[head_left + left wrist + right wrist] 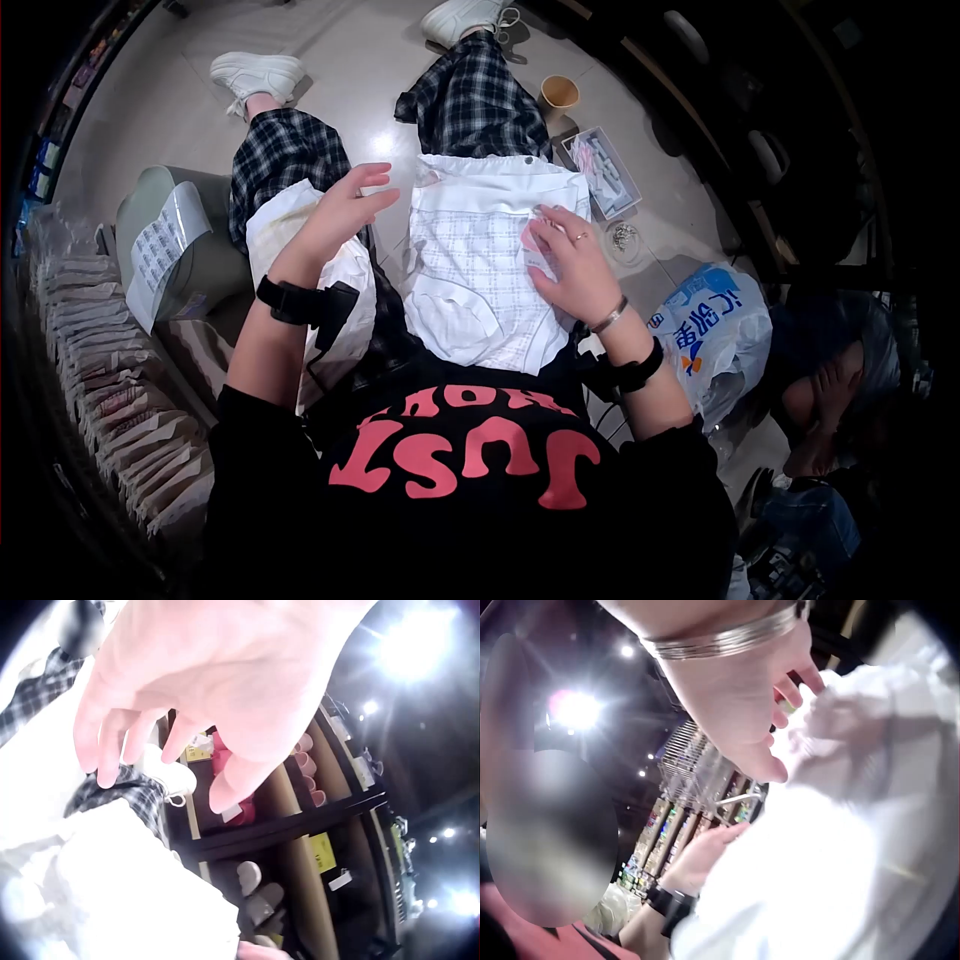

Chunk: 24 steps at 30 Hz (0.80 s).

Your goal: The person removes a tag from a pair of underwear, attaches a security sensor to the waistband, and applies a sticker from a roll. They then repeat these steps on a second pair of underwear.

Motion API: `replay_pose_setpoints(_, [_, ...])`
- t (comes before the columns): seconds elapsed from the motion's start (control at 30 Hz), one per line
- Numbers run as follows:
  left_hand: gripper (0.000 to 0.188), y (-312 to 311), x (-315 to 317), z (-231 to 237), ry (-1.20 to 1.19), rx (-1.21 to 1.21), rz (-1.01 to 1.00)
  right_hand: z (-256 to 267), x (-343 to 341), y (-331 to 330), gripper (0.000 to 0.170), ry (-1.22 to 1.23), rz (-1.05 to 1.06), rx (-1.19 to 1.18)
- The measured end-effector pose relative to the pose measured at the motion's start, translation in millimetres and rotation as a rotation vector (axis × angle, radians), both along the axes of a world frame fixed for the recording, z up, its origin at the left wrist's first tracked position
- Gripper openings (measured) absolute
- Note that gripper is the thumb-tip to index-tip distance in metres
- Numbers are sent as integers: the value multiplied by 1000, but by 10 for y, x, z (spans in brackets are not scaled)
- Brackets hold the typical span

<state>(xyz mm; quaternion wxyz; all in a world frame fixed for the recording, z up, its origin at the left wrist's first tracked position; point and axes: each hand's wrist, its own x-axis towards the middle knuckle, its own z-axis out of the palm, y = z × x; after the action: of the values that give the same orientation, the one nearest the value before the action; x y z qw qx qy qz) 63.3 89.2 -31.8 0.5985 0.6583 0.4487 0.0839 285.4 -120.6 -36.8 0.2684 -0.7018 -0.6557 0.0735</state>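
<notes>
Across the lap lies a white, lightly checked garment (465, 245), spread fairly flat, with a plain white band along its far end. On its right side my right hand (578, 268) rests with fingers and thumb apart, beside a pink tag (531, 236) that it partly covers. Seen from the right wrist, the fingertips (784, 774) are right at the white cloth (832, 847). My left hand (345, 215) is raised left of the garment, fingers loosely extended, holding nothing. Beneath that arm, a white and cream cloth-like piece (350, 285) drapes over the left thigh.
On the floor at right stand a tan cup (560, 93), an open box of small items (603, 175) and a printed plastic bag (712, 325). A grey-green bin (150, 200) and a row of packed items (120, 370) line the left. Another person's arm (828, 400) shows at right.
</notes>
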Motion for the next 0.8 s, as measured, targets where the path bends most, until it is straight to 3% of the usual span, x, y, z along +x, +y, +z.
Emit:
replay_pose_setpoints(0.1, [39, -56, -84, 79, -101, -64, -32, -229, -38, 26, 43, 8, 6, 82])
replay_pose_setpoints(0.2, [34, -136, -172, 257, -148, -14, -59, -266, 35, -22, 33, 660, -185, -1])
replay_pose_setpoints(0.23, [33, -150, -197, 303, -162, 4, -65, -297, 93, -22, 24, 1049, -321, -73])
replay_pose_setpoints(0.33, [30, -186, -246, 391, -244, -57, -1, -366, 255, 17, 24, 1604, -449, 46])
replay_pose_setpoints(0.37, [30, -187, -248, 395, -246, -52, -1, -391, 258, 31, 29, 1537, -466, 29])
replay_pose_setpoints(0.47, [29, -206, -249, 396, -247, -42, -4, -357, 273, 34, 25, 1508, -439, 8])
replay_pose_setpoints(0.57, [29, -202, -268, 414, -254, -30, -25, -217, 178, 16, 21, 1022, -195, 98])
replay_pose_setpoints(0.67, [29, -244, -308, 466, -282, -6, -70, 48, 330, 37, 21, 383, 297, 82])
replay_pose_setpoints(0.8, [28, -304, -316, 514, -311, 18, -121, 78, 796, 365, 15, 546, -86, 24])
